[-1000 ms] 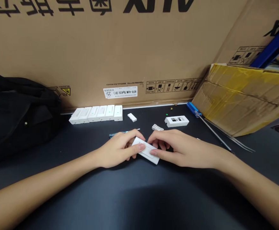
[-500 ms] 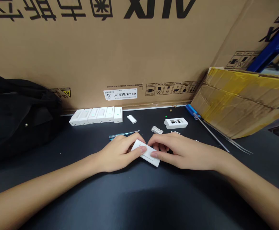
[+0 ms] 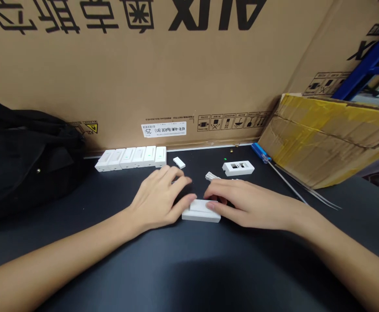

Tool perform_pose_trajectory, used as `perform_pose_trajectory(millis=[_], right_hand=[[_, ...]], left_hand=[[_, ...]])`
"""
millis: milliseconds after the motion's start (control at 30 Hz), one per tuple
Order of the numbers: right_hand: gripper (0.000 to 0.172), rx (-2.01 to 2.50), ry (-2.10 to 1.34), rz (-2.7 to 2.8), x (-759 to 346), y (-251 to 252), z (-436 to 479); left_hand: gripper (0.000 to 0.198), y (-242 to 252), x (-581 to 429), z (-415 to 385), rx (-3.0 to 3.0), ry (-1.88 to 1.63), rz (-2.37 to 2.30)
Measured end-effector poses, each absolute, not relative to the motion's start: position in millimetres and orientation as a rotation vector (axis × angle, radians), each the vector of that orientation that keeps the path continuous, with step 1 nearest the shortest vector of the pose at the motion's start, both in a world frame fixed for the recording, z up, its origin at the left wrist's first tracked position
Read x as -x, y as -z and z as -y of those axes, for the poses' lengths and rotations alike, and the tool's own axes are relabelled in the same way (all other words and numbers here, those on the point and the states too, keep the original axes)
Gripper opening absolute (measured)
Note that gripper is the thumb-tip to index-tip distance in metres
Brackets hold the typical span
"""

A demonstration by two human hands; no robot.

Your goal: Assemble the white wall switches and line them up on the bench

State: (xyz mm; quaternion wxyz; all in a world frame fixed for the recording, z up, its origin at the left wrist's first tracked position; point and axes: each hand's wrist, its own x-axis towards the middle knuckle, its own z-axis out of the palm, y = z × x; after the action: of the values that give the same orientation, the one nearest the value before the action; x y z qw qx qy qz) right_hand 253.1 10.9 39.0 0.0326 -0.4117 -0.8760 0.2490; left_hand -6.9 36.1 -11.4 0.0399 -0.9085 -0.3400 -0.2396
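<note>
A white rectangular wall switch (image 3: 201,211) lies flat on the dark table, its long side facing me. My left hand (image 3: 161,195) is arched above the table, fingers lifted, with only its thumb tip resting on the switch's left end. My right hand (image 3: 238,201) grips the switch's right end, thumb across the top and fingers behind it. A small white clip (image 3: 212,176) lies just beyond the gap between my hands. The left hand hides the thin blue screwdriver from view.
A row of several white switches (image 3: 131,157) stands along the cardboard box (image 3: 111,73). Nearby are a white piece (image 3: 179,162), a white housing (image 3: 238,168), a blue-handled screwdriver (image 3: 260,152), and a black bag (image 3: 23,160) at left.
The switch has turned from a diagonal to square with me. My left fingers have lifted off it, and the left hand now covers the thin screwdriver. The view has tilted slightly.
</note>
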Motion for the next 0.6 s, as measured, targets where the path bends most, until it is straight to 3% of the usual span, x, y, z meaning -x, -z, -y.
perform_pose_trajectory(millis=[133,300,400,600], right_hand=[[0.052,1.273,-0.666,2.699,-249.3,-34.8,-10.1],[0.026,1.121,-0.688,2.730,-245.3,-34.5,-9.1],[0.020,1.082,-0.680,2.725,-250.4,-37.8,-11.5],[0.034,1.014,-0.548,2.725,-265.5,-36.5,-17.9]], left_hand=[[0.049,16.0,3.1,-55.2,2.728,0.571,1.255],[0.043,20.3,1.4,-59.1,2.760,0.498,1.266],[0.033,18.2,2.7,-55.3,2.765,0.542,1.234],[0.018,14.5,4.8,-51.4,2.826,0.559,1.130]])
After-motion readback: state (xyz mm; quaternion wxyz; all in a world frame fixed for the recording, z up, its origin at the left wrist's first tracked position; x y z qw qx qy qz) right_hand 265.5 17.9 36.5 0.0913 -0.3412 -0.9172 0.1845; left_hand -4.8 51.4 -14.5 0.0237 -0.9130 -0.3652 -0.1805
